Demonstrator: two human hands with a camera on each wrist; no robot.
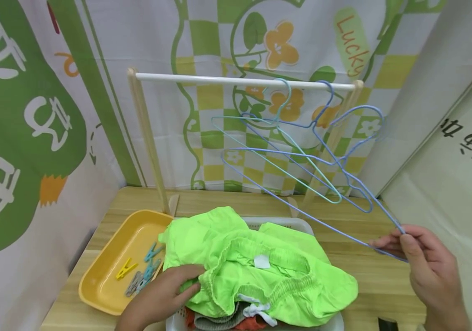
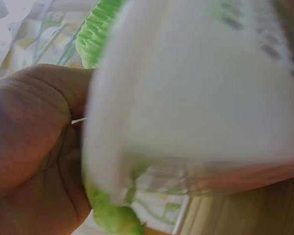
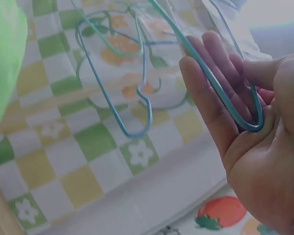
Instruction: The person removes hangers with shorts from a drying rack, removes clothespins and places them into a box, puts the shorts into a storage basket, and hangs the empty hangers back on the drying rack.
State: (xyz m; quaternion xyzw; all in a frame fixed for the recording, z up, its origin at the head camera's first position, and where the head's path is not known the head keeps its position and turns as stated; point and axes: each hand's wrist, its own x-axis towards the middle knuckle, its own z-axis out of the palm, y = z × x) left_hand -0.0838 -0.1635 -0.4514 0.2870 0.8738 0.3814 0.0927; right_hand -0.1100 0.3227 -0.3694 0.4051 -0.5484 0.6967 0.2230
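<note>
My right hand (image 1: 434, 271) grips one end of a blue wire hanger (image 1: 390, 217), thumb and fingers around its corner. The hanger is raised at a slant, its hook up near the rack. In the right wrist view the hanger's rounded end (image 3: 218, 90) lies across the fingers. Bright green elastic-waisted shorts (image 1: 223, 230) with a white drawstring and label lie spread over a white basket (image 1: 302, 225). At their left edge my left hand (image 1: 163, 294) pinches the waistband between thumb and fingers. The basket's blurred side (image 2: 196, 98) fills much of the left wrist view.
Behind the basket stands a rack with a white rod (image 1: 219, 80). A mint hanger (image 1: 290, 94) and another blue hanger (image 1: 332, 94) hang from it. On the left, a yellow tray (image 1: 101, 276) holds several clothespins (image 1: 126, 269). Grey and red cloth (image 1: 219, 323) shows under the shorts.
</note>
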